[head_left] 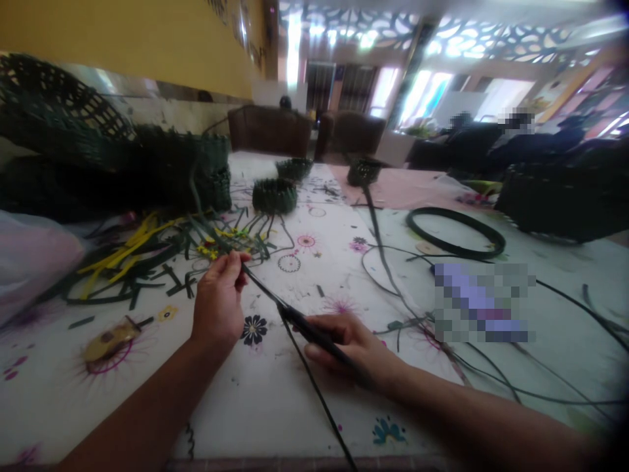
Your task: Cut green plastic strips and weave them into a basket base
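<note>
While my left grip (219, 295) pinches a thin dark strip (317, 387) above the tabletop (265, 406), my right grip (351, 347) wraps around a black-handled tool (322, 339) just beside it; the strip trails toward the near edge, and a small dark basket (275, 198) stands farther off.

Nearer me than the foremost small, round, dark-green woven basket (274, 196), the bare right hand (361, 351) covers part of a long, black-handled tool (317, 333), so I can't tell its kind; the bare left hand's (219, 298) curled fingers hide whatever they pinch. My bottom edge cuts off a thin, dark strip (316, 387). Left of that basket, my view crops a whitish, translucent plastic bag (34, 262). Right of it, I find a purple, oblong object (472, 295) pixelated past reading.
</note>
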A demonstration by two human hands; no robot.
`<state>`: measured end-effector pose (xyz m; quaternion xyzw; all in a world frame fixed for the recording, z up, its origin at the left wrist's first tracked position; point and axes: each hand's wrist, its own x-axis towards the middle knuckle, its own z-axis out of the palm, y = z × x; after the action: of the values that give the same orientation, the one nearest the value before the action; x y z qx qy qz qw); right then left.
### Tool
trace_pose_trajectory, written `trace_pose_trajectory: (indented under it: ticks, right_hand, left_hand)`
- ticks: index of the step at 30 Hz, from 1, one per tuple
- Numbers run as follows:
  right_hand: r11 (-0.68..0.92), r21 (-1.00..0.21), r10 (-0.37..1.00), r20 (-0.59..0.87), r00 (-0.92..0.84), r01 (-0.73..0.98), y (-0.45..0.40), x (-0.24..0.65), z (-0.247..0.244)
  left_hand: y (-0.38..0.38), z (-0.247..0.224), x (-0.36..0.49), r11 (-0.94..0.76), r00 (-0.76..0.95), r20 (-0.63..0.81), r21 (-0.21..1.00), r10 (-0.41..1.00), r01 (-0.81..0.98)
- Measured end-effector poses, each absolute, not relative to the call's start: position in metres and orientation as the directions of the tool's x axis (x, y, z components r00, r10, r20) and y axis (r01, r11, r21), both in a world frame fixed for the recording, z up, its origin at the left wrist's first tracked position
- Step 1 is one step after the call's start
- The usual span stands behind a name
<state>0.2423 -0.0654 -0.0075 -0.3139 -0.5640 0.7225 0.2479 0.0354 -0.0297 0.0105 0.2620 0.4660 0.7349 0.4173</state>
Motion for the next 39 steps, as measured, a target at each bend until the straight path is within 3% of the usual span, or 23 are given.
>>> trace_pose_trajectory:
  ticks: [5,12,18,30,39]
  right_hand:
    - [-0.181,-0.983,0.737,-0.156,-0.658,0.03,-0.064,0.242,-0.009]
    - [-0.087,-0.991,0.763,-0.13,-0.633,0.099,-0.06,0.243,-0.015]
    - [-0.126,-0.989,0.764,-0.146,-0.628,0.076,-0.058,0.244,-0.014]
    - [-0.204,-0.979,0.735,-0.169,-0.657,0.024,-0.057,0.244,-0.007]
    - [-0.15,-0.988,0.71,-0.124,-0.693,0.022,-0.062,0.245,-0.008]
  left_hand:
    - [-0.026,0.008,0.033,-0.234,-0.508,0.06,0.929,0.859,-0.285]
    - [-0.019,0.019,0.01,-0.363,-0.589,0.286,0.932,0.756,-0.013]
    - [-0.02,0.022,0.01,-0.3,-0.559,0.188,0.947,0.807,-0.114]
    - [-0.025,0.023,0.017,-0.306,-0.522,0.181,0.938,0.833,-0.163]
    - [-0.025,0.029,0.015,-0.232,-0.52,0.062,0.935,0.852,-0.269]
